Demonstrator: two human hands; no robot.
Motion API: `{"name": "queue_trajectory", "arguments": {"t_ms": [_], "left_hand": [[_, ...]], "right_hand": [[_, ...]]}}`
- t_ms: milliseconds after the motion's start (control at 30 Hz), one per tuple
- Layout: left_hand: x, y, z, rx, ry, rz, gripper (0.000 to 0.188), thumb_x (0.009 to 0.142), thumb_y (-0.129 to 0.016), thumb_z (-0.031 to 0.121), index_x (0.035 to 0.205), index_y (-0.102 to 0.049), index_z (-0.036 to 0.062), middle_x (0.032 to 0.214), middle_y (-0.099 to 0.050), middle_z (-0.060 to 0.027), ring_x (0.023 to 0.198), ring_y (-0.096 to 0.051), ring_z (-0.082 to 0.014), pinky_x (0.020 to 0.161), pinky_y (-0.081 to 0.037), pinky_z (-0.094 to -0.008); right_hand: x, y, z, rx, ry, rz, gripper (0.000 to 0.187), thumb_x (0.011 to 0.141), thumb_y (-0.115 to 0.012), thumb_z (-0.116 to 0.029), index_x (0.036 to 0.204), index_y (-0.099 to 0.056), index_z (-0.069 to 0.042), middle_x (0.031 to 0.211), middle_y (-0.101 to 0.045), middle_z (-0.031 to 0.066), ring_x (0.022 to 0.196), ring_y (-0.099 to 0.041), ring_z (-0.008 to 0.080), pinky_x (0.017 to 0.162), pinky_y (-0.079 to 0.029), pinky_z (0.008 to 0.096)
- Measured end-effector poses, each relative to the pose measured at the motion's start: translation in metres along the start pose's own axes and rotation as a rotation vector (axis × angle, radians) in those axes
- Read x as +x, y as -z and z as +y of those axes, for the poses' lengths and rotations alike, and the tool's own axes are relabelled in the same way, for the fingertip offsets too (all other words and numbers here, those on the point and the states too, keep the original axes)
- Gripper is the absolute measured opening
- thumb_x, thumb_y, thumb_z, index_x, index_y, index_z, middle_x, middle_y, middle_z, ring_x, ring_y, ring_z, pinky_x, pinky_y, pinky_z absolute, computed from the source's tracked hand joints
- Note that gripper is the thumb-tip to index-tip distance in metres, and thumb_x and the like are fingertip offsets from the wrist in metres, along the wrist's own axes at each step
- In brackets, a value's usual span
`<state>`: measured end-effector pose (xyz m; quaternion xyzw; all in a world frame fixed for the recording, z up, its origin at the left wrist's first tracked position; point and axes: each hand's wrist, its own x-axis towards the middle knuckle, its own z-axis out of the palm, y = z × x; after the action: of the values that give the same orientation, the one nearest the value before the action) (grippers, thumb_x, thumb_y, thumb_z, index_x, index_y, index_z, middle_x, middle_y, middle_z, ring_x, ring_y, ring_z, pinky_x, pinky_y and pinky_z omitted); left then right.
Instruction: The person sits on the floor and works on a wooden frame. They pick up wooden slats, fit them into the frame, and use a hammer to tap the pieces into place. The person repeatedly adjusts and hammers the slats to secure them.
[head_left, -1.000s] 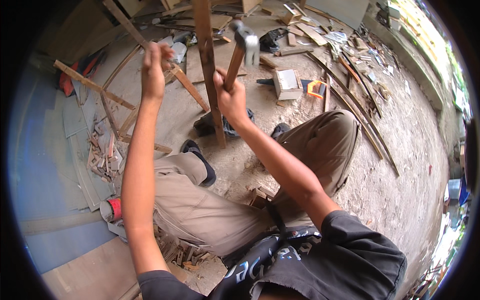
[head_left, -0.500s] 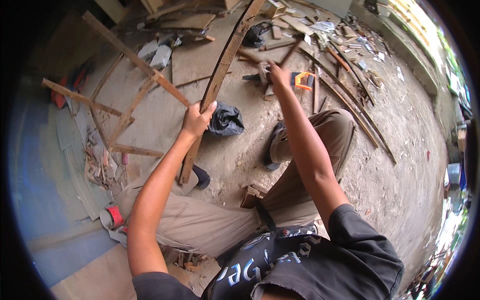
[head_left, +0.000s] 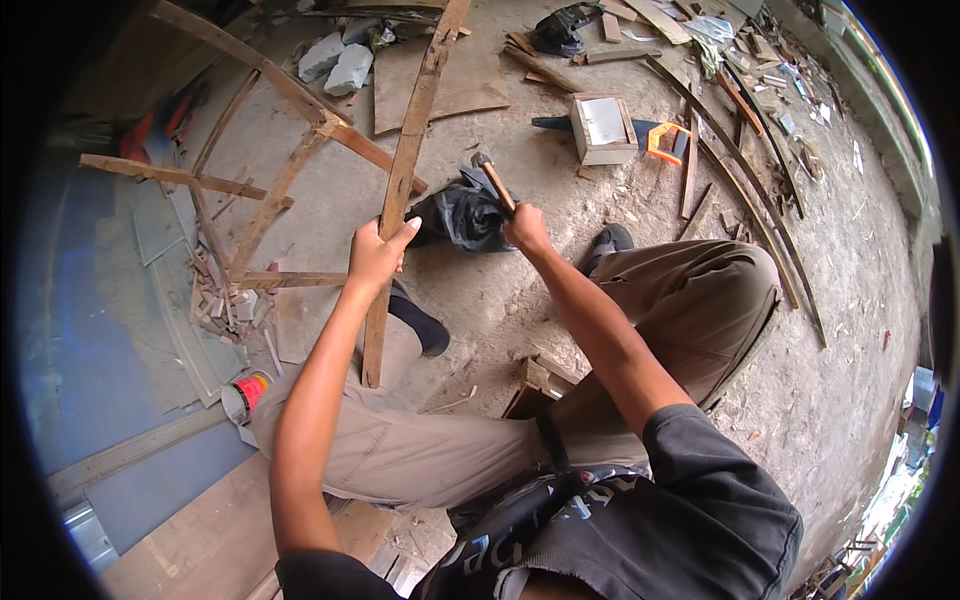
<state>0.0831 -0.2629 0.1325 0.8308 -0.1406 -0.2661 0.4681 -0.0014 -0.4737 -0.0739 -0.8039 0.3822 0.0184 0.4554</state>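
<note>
The fingers of the left hand [head_left: 374, 256] wrap a long, narrow, dark-stained brown wooden plank [head_left: 418, 125], the thumb laid along its face. It slants up from beside the left trouser leg [head_left: 425, 455] and runs to the upper edge of view. It looks stiff and fairly light, though its length should make it swing; the worn, nicked grain seems more splintery than slippery. A hold nearer its middle would probably balance better than this low one.

The fingers of the right hand [head_left: 527, 228] curl round the brown wooden handle of a metal-headed hammer [head_left: 496, 185]. Most weight is likely in the dark head, so the handle's far end suits swinging.

Just behind lies a crumpled, soft black plastic bag [head_left: 465, 217]. Farther out stand a rigid, angular frame of brown wooden battens [head_left: 275, 86], blocky, brittle-looking pale rubble chunks [head_left: 349, 71] and a pale, square-topped wooden box [head_left: 606, 128], all on gritty grey concrete floor [head_left: 825, 255].
</note>
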Motion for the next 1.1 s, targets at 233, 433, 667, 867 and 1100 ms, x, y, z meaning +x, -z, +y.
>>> {"name": "queue_trajectory", "arguments": {"t_ms": [233,433,667,867,1100], "left_hand": [[-0.004,0.023,-0.007,-0.050,0.039,0.068,0.035,0.083,-0.072,0.036,0.080,-0.055,0.0056,0.060,-0.048,0.0027,0.046,-0.046,-0.0051,0.042,-0.039,-0.0221],[-0.004,0.033,-0.009,-0.103,0.036,0.071,0.034,0.083,-0.072,0.034,0.078,-0.052,0.0070,0.060,-0.048,0.0025,0.046,-0.045,-0.0056,0.042,-0.039,-0.0229],[-0.011,0.031,-0.020,-0.074,0.030,0.055,0.036,0.084,-0.071,0.035,0.072,-0.051,0.0078,0.053,-0.047,0.0021,0.042,-0.044,-0.0061,0.040,-0.037,-0.0242],[-0.012,0.026,-0.004,-0.074,0.064,0.001,0.030,0.085,-0.071,0.030,0.082,-0.056,0.0045,0.059,-0.048,0.0026,0.046,-0.045,-0.0051,0.041,-0.039,-0.0224],[-0.008,0.022,0.000,-0.090,0.110,0.019,0.029,0.084,-0.071,0.028,0.081,-0.055,0.0046,0.059,-0.048,0.0024,0.045,-0.045,-0.0052,0.041,-0.039,-0.0225]], "right_hand": [[0.075,0.065,-0.031,-0.046,0.127,0.204,0.027,0.076,-0.064,-0.018,0.094,-0.070,0.002,0.090,-0.066,0.0284,0.088,-0.066,0.0408,0.078,-0.055,0.0453],[0.133,0.137,-0.035,-0.147,0.212,0.453,0.038,0.080,-0.065,-0.030,0.094,-0.064,0.006,0.085,-0.067,0.0261,0.083,-0.066,0.0389,0.072,-0.052,0.0463],[0.046,0.070,-0.001,0.183,0.041,0.268,0.085,0.073,-0.074,-0.058,0.122,-0.042,0.004,0.096,-0.063,0.0272,0.084,-0.066,0.0324,0.065,-0.057,0.0423],[0.023,0.015,0.042,-0.057,0.254,0.087,0.129,0.060,-0.086,-0.050,0.146,-0.004,0.000,0.091,-0.065,0.0300,0.087,-0.065,0.0461,0.074,-0.053,0.0443],[0.048,-0.008,0.013,-0.424,0.303,-0.110,0.104,0.078,-0.076,-0.028,0.150,-0.002,-0.021,0.107,-0.061,0.0258,0.092,-0.063,0.0434,0.078,-0.051,0.0494]]}}
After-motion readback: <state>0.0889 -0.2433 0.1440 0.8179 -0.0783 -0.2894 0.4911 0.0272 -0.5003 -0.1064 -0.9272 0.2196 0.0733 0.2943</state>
